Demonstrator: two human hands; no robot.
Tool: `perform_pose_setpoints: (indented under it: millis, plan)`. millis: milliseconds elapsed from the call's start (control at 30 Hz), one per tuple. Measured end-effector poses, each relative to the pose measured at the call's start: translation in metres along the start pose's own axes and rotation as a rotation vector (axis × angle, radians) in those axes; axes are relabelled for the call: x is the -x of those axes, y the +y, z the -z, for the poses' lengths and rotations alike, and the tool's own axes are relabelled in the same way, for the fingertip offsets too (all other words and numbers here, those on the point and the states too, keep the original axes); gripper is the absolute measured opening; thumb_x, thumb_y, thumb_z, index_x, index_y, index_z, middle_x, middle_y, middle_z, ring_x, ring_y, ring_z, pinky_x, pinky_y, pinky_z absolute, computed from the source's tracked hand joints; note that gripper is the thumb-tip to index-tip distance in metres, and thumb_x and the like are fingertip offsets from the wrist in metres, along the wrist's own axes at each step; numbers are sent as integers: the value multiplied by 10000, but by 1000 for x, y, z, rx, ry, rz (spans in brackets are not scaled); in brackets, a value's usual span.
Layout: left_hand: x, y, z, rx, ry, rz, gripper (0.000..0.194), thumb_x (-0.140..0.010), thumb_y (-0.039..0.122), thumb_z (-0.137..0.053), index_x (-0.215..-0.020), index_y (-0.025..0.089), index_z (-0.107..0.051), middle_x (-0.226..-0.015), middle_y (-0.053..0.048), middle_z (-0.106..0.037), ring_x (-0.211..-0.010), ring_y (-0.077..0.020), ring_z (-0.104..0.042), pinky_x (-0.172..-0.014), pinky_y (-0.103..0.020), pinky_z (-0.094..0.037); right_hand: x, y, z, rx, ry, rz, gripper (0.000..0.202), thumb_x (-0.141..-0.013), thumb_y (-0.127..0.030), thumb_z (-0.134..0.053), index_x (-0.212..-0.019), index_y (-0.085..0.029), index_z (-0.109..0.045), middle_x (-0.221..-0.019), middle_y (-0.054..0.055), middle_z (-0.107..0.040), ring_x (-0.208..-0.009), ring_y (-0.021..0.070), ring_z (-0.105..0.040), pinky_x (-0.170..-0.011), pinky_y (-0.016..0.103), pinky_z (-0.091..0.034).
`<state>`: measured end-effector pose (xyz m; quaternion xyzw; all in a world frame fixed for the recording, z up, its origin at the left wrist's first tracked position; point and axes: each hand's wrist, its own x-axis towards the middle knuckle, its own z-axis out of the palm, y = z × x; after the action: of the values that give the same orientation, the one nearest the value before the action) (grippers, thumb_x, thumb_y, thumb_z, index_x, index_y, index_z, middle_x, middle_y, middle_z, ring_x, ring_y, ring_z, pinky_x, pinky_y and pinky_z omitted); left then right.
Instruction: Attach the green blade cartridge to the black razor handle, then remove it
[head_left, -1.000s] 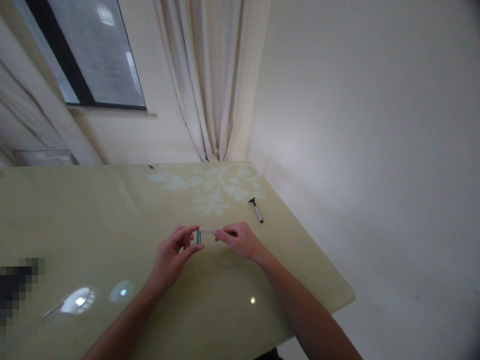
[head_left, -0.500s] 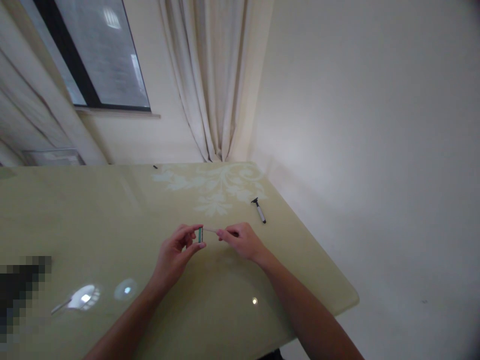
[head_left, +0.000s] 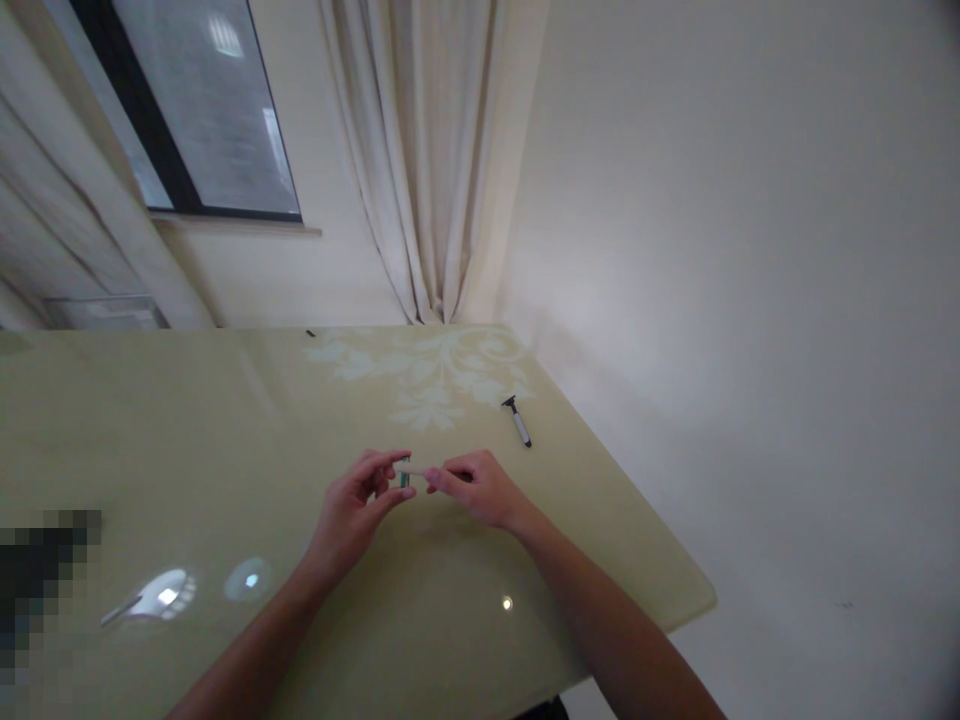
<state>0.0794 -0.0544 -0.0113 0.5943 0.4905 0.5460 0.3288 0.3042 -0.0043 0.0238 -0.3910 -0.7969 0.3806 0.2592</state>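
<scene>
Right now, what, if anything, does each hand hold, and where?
Left hand: green piece, by its two ends. Right hand: pale stick, by one end.

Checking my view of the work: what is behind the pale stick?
The green piece, held in the left hand, shows below the stick and a little above it. The strip that the stick covers cannot be seen.

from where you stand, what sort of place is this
Probably a room in a home, perhaps a dining room or study: long pale curtains hang by a dark-framed window, and a glossy table with a floral pattern stands against plain walls.
</scene>
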Motion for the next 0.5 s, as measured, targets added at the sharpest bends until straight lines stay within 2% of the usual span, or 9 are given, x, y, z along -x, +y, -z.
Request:
perform_pose_setpoints:
  millis: [67, 200, 333, 500]
  plan:
    - [0, 1, 0, -3, 1, -5, 397, -795, 349, -837, -1178, 268, -774, -861, 15, -593, -692, -120, -528, -659, -251, -444, 0, -2, 0, 23, -15, 10, 606, -991, -635, -527, -822, -137, -828, -545, -35, -444, -540, 100, -386, -548, 268, -238]
    - [-1, 1, 0, 3, 12, -8, 388, -786, 353, -839, -1158, 260, -780, -834, 20, -571, -696, -121, -535, -648, -243, -439, 0, -1, 1, 110, 81, -18, 633, -995, -631, -506, -688, -134, -747, -537, -33, -418, -545, 101, -369, -555, 275, -219]
    - [-1, -1, 1, -4, 6, 5, 390, -799, 360, -828, -1173, 263, -774, -832, 23, -568, -680, -117, -524, -653, -245, -445, 1, -1, -2, 140, 29, 50, 649, -974, -660, -523, -597, -144, -641, -541, -36, -398, -550, 96, -352, -558, 277, -208]
    - [-1, -3, 1, 10, 7, 15, 404, -780, 355, -843, -1167, 265, -775, -845, 20, -574, -692, -120, -534, -646, -245, -443, 0, -1, -2, 147, 66, -9, 668, -1010, -656, -450, -693, -137, -726, -547, -20, -456, -560, 109, -370, -565, 284, -207]
